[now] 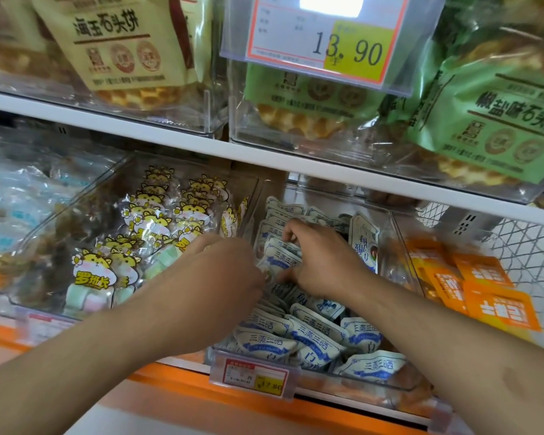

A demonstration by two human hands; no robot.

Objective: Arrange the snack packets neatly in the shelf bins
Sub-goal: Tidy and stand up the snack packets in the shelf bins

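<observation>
Two hands reach into one clear plastic bin (387, 221) at the centre of the lower shelf, close together but not touching. Left hand (223, 268): knuckles up, fingers curled down among the blue-and-white snack packets (311, 335); what it holds is hidden behind the hand itself. Right hand (324, 259): fingers and thumb curled, pinching the upper edge of a blue-and-white packet (280, 257) in the middle of the bin.

Contents of that bin: packets stacked in a row at the rear, one standing upright (363, 240) against the right wall, others lying loose and overlapping at the front. Red-and-yellow price tag (255, 376) clipped to the bin's front edge.

Left neighbour: clear bin of yellow cartoon-cat packets (157, 215), with pastel sweets visible inside them. Right neighbour: orange packets (484, 290), beside white wire mesh (522, 246) at the right edge of the frame.

Upper shelf: cream waffle-biscuit bag (123, 42) at upper left, green bags (490, 120) at upper right, large price tag reading 13.90 (327, 39) at top centre.
</observation>
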